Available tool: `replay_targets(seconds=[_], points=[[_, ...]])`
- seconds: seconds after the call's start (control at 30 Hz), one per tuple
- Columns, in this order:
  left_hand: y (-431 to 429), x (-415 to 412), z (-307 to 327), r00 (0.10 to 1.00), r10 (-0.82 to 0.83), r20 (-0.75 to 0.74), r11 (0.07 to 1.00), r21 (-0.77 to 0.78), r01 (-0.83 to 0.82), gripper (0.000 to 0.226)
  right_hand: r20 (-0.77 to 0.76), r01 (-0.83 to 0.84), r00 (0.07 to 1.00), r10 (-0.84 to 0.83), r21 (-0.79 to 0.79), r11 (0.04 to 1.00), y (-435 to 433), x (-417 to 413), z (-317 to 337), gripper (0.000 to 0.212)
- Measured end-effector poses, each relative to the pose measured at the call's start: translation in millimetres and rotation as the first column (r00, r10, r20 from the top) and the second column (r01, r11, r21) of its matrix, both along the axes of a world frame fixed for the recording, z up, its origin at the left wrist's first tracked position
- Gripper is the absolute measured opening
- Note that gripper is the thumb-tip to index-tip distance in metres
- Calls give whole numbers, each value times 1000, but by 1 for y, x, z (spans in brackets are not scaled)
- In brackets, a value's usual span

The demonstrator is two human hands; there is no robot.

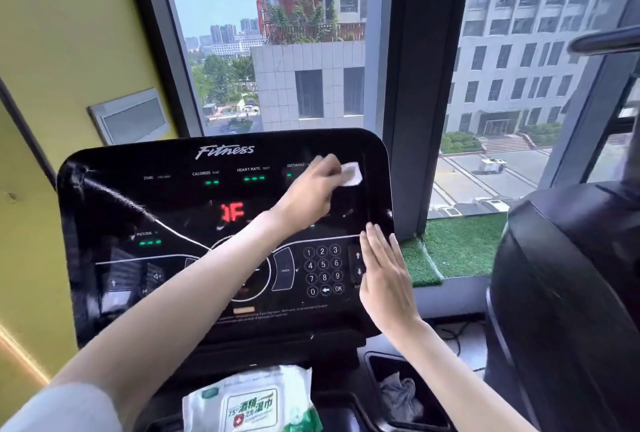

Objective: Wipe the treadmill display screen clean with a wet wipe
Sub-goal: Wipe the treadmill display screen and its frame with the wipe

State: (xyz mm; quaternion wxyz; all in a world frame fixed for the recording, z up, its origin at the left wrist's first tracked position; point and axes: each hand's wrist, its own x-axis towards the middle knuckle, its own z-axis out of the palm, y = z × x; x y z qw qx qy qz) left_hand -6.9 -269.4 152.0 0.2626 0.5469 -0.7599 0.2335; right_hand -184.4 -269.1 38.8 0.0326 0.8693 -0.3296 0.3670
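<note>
Resting against the far right corner of the glossy, streaked black display screen (156, 196), a small folded white wet wipe (351, 173) is pinched by the curled left hand (311, 189). The right hand (384, 275) is laid flat, fingers straight, on the screen's right edge beside the keypad (323, 270).

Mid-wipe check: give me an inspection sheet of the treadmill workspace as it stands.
Surface: display screen lit, light streaks on its left part.
Job's things: wet wipe at the screen's upper right; wipe pack below the screen.
Clutter: crumpled wipe in side tray.
Grippers: left hand pinches the wet wipe; right hand flat on the screen's right edge.
Cables: black cable low on the right.
Surroundings: window, yellow wall, green turf.
</note>
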Motion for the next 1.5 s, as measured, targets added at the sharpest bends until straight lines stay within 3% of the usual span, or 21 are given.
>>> replay_targets(seconds=[0.1, 0.27, 0.4, 0.47, 0.57, 0.7, 0.73, 0.8, 0.87, 0.9, 0.97, 1.03, 1.07, 1.13, 1.2, 1.23, 1.27, 1.33, 1.4, 1.43, 1.5], points=[[11, -9, -17, 966, -157, 204, 968, 225, 110, 46, 7, 20, 1000, -20, 27, 999, -1, -2, -5, 69], [2, -8, -8, 994, 50, -93, 999, 8, -49, 50, 10, 37, 999, -38, 47, 998, 1, 0, -8, 68], [16, -20, -35, 972, -145, 186, 966, 238, 99, 49, -6, 31, 1000, -30, 27, 999, -3, -1, -10, 64], [8, -9, -25, 992, -93, 85, 979, 189, 75, 46, -6, 33, 999, -33, 19, 999, -3, -1, -9, 63], [1, -9, -21, 977, 64, -204, 997, -30, -72, 45, 1, 34, 999, -34, 10, 999, -3, 1, -9, 62], [20, -28, -41, 989, -82, 125, 983, 171, 60, 49, 8, 22, 1000, -22, -6, 1000, -6, 1, -10, 58], [21, -23, -37, 985, -96, 147, 979, 190, 67, 49, 7, 21, 1000, -20, -8, 1000, -7, 0, -10, 58], [15, -8, -24, 1000, -17, -8, 996, 90, 18, 45, -6, 22, 1000, -22, -11, 1000, -7, -1, -9, 60], [11, 0, -21, 951, 107, -290, 986, -94, -139, 41, -12, 17, 1000, -17, -10, 1000, -6, -1, -9, 61], [12, -3, -25, 928, 146, -343, 970, -137, -203, 42, -12, 15, 1000, -15, -12, 1000, -6, -1, -9, 61], [18, -19, -41, 970, 144, -198, 983, -88, -164, 48, -8, 14, 1000, -14, -16, 1000, -6, -1, -9, 60], [27, -26, -56, 999, 5, 49, 996, 89, -9, 52, -7, 10, 1000, -10, -12, 1000, -6, -1, -9, 61], [29, -21, -55, 995, -27, 94, 991, 130, 15, 53, -11, 11, 1000, -11, -8, 1000, -6, -1, -8, 61], [26, -7, -45, 998, 52, -41, 998, 37, -51, 50, -19, 14, 1000, -14, 0, 1000, -5, -2, -8, 61], [25, 1, -39, 917, 185, -353, 959, -138, -247, 47, -21, 10, 1000, -10, 8, 1000, -5, -2, -9, 63], [26, -1, -40, 874, 213, -437, 931, -179, -317, 47, -22, 8, 1000, -8, 11, 1000, -5, -2, -9, 64], [28, -7, -43, 875, 231, -425, 925, -184, -333, 49, -20, 7, 1000, -7, 13, 1000, -4, -1, -9, 65], [34, -20, -57, 976, 168, -136, 980, -80, -180, 55, -11, 8, 1000, -8, 15, 1000, -4, 0, -8, 66], [39, -12, -64, 996, 17, 88, 998, 61, -22, 56, -4, 16, 1000, -16, 21, 1000, -2, 2, -9, 69], [39, -3, -60, 998, 7, 56, 998, 59, -11, 54, -3, 19, 1000, -19, 28, 999, -1, 3, -10, 71], [38, 14, -49, 969, 117, -217, 987, -79, -137, 48, -4, 26, 1000, -26, 42, 999, 0, 6, -11, 73]])
